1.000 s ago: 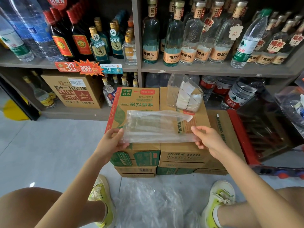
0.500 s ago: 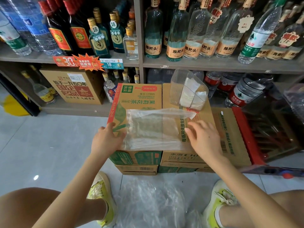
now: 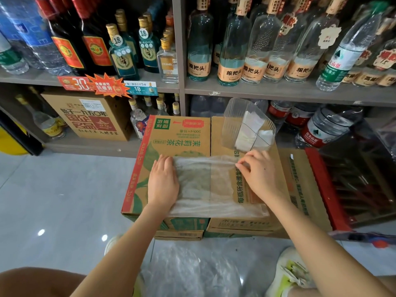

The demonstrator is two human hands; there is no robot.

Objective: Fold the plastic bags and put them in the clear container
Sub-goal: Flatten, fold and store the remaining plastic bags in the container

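Note:
A clear plastic bag (image 3: 205, 185) lies spread flat on top of the cardboard boxes (image 3: 182, 133). My left hand (image 3: 162, 183) presses flat on the bag's left edge with straight fingers. My right hand (image 3: 259, 174) rests on the bag's right part, its fingertips pinching the far edge of the bag. The clear container (image 3: 248, 123) stands tilted at the far side of the boxes, just beyond my right hand, with folded white bags inside. A heap of loose clear bags (image 3: 188, 273) lies on the floor between my feet.
Shelves (image 3: 257, 91) packed with glass and plastic bottles rise right behind the boxes. A red crate (image 3: 325, 189) stands to the right of the boxes. Grey tiled floor (image 3: 64, 200) lies to the left. My knees and shoes frame the bottom.
The bag, held up in the air by both hands a second ago, now lies flat on the boxes. My left hand presses it down and my right hand has moved to its far edge.

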